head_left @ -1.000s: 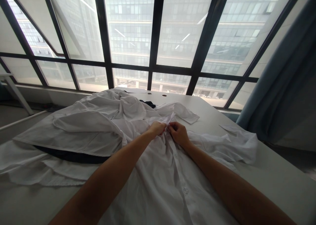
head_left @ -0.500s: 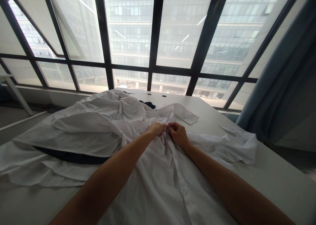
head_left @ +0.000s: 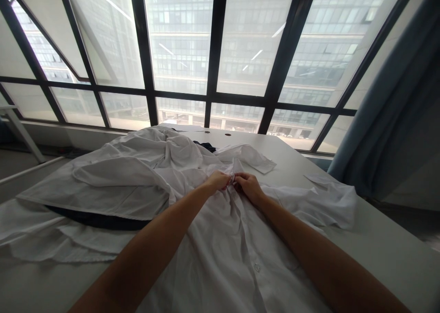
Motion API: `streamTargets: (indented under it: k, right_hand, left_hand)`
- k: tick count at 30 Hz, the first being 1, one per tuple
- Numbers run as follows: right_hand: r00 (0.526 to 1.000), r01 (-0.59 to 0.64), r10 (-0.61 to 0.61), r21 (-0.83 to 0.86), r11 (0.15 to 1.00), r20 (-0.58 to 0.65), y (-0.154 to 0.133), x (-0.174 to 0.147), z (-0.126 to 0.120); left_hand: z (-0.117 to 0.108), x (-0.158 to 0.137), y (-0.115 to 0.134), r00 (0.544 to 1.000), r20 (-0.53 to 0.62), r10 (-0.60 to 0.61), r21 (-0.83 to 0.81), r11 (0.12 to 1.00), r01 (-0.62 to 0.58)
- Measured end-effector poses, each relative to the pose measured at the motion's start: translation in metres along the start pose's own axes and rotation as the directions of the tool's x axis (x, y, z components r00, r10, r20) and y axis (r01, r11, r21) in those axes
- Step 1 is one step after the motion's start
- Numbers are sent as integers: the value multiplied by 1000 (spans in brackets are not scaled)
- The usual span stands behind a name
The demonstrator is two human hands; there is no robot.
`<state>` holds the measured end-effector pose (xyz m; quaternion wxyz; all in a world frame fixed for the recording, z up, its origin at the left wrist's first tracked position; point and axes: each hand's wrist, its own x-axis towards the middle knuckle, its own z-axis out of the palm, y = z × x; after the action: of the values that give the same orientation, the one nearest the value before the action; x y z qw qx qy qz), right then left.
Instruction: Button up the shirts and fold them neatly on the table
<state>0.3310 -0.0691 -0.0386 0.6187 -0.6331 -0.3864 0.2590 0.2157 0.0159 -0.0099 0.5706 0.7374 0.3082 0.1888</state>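
Observation:
A white button-front shirt point(head_left: 220, 253) lies spread towards me, its front strip running down the middle with a button point(head_left: 257, 267) low on it. My left hand point(head_left: 219, 180) is closed, pinching the shirt's cloth near the collar end. Right beside it, my right hand point(head_left: 248, 185) pinches the edge of the same front strip, thumb and fingertips together. Between the fingertips the cloth is bunched and stands up a little. Whether a button is held there is too small to tell. The shirt's sleeve point(head_left: 316, 203) stretches out to the right.
More white garments point(head_left: 120, 166) are heaped on the left, with a dark cloth point(head_left: 99, 218) showing beneath them. A small dark item point(head_left: 206, 146) sits behind the shirt. The white table point(head_left: 385, 244) extends right, towards a blue-grey curtain point(head_left: 374, 120). Windows point(head_left: 182, 42) stand beyond.
My right hand has shifted slightly and its fingers are drawn closer together on the cloth. The cloth between my hands stands more upright. My left hand stays nearly in place.

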Motion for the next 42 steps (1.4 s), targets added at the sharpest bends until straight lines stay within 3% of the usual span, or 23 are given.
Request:
streamTargets:
  k: [9,17,24,30,42]
  right_hand:
    - [976,217,-217,-169,961,17,13,5,-3]
    - [962,271,-273,-258,927,28,7,-3,-1]
    - [918,378,-392,-428,821,60,11,0,-3]
    - [918,360,-393,-531,767,54,8,-2,-1]
    - [924,321,-381,-595,737,26,2,-6,4]
  left_hand:
    - [0,0,0,1000,-26,-7,17,1000,8]
    - [-1,4,-1,997,-58,-53,43,998,55]
    - [0,-1,2,996,-68,-60,0,998,61]
    - [2,-1,2,996,-59,-60,-21,998,59]
    - [3,12,-18,996,-44,81,146,987,-73]
